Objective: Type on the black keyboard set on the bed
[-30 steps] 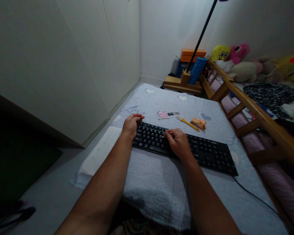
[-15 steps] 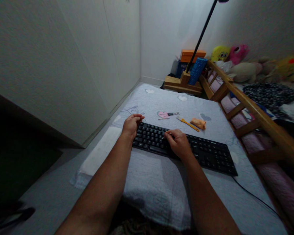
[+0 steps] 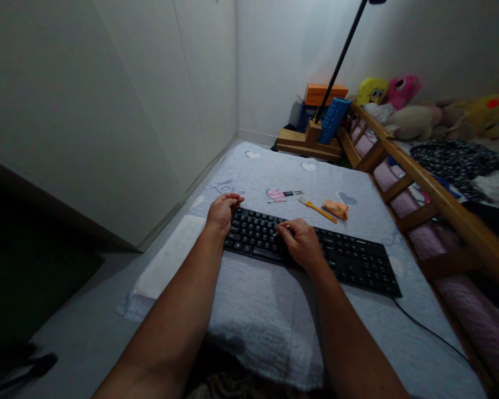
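Note:
A black keyboard [image 3: 341,260] lies across the cloth-covered table. My left hand [image 3: 223,211] rests against its left end, fingers loosely bent and a little apart over the upper corner, with nothing visible in them. My right hand [image 3: 300,239] is over the middle keys, thumb and fingers pinched on a thin white-tipped stick that looks like a cotton swab [image 3: 276,233]; most of it is hidden by the fingers. Beyond the keyboard lie a small black-handled tool with metal prongs [image 3: 291,193], thin swab-like sticks [image 3: 276,200], a yellow brush [image 3: 319,210] and a crumpled orange cloth [image 3: 335,209].
A folded white cloth [image 3: 170,257] lies at the table's left edge. The keyboard cable [image 3: 432,332] runs off to the right. A wooden bed rail [image 3: 432,188] borders the right side, a white cabinet [image 3: 158,111] the left. A lamp pole [image 3: 341,61] stands behind.
The view has shifted very slightly. My right hand's pinched fingers and the swab have moved barely, if at all, over the keys; my left hand stays in place.

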`<state>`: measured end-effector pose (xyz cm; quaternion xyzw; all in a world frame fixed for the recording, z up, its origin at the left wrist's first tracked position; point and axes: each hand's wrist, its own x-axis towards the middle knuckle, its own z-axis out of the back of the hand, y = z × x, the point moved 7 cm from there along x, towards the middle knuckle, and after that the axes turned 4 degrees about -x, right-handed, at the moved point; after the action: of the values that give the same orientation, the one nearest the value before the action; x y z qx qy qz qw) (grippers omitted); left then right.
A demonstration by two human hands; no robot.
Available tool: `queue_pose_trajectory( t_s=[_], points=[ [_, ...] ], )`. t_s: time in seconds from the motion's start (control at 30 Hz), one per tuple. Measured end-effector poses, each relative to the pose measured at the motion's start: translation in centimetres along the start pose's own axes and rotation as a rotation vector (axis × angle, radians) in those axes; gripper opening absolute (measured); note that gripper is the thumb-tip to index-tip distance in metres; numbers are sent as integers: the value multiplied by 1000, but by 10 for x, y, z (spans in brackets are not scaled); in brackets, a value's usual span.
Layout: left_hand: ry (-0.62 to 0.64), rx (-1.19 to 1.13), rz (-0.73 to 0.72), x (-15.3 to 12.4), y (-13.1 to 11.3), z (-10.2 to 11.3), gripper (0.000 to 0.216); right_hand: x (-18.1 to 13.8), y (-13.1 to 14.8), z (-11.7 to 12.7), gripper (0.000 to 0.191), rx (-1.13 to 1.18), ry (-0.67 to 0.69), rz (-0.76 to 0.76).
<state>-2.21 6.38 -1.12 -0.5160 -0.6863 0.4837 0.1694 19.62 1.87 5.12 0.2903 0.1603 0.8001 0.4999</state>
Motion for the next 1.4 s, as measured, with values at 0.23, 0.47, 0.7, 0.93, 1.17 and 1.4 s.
queue_pose_trajectory(
  t_s=[0.23,0.47,0.7,0.93,1.17,1.4],
  points=[
    [1,8,-6,0,-1,-1,16,0,4,-2,17,13,10,11],
    [-1,6,-8,-2,-2,-2,15,1,9,-5,16,19,15,33],
    [4,22,-12,0,-1,-2,15,1,10,-8,15,18,13,45],
    [7,29,-14,0,-1,-1,15,1,11,-10,15,17,21,42],
    [5,25,-17,1,0,0,14,1,10,-11,17,22,29,45],
    [5,32,-15,-2,-2,-1,15,1,12,-6,19,16,32,34]
  ],
)
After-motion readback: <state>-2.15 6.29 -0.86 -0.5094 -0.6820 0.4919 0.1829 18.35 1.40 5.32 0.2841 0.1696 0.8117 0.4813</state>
